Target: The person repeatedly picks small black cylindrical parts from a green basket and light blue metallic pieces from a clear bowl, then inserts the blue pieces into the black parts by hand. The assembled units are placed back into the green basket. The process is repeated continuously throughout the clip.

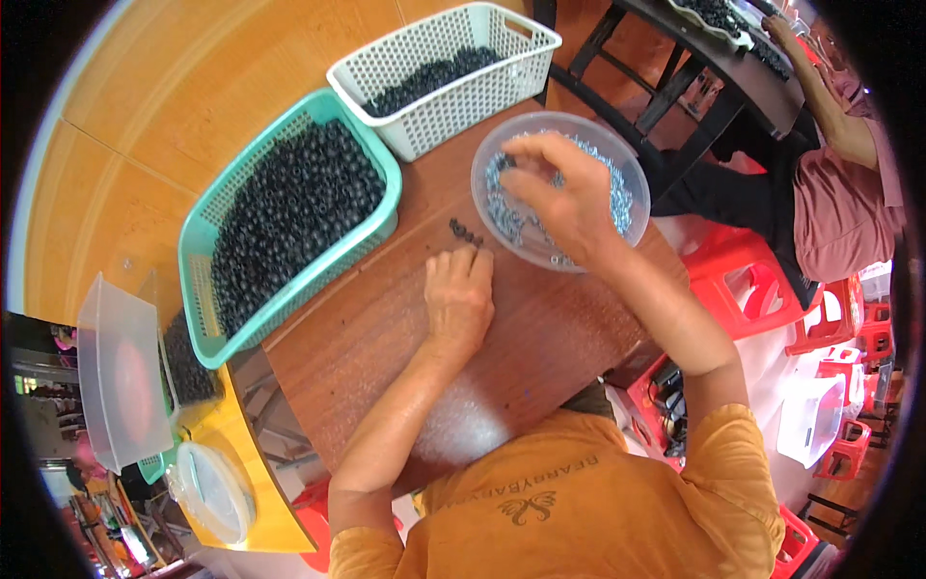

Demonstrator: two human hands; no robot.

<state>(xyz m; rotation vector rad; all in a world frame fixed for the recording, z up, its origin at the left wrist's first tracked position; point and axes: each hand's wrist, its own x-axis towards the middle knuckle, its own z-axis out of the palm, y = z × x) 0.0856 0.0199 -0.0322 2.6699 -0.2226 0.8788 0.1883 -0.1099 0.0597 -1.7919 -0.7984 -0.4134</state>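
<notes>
My right hand point(569, 198) is over a round translucent bowl point(479, 198) of small silvery metal pieces point(617, 183). Its thumb and forefinger close around a small dark piece point(504, 162) whose exact kind I cannot make out. Down on the brown wooden table point(386, 318) rests my left hand point(459, 299), fingers curled under and pressed together. What it holds, if anything, is hidden beneath the knuckles. Just beyond those fingertips lies a short row of small dark parts point(465, 233).
A teal basket point(289, 307) heaped with small black ring-like parts point(294, 207) stands left. Behind is a white perforated basket point(463, 106) holding more black pieces. Red plastic stools point(738, 280) stand right, near another seated person point(839, 207) at a dark table point(694, 39).
</notes>
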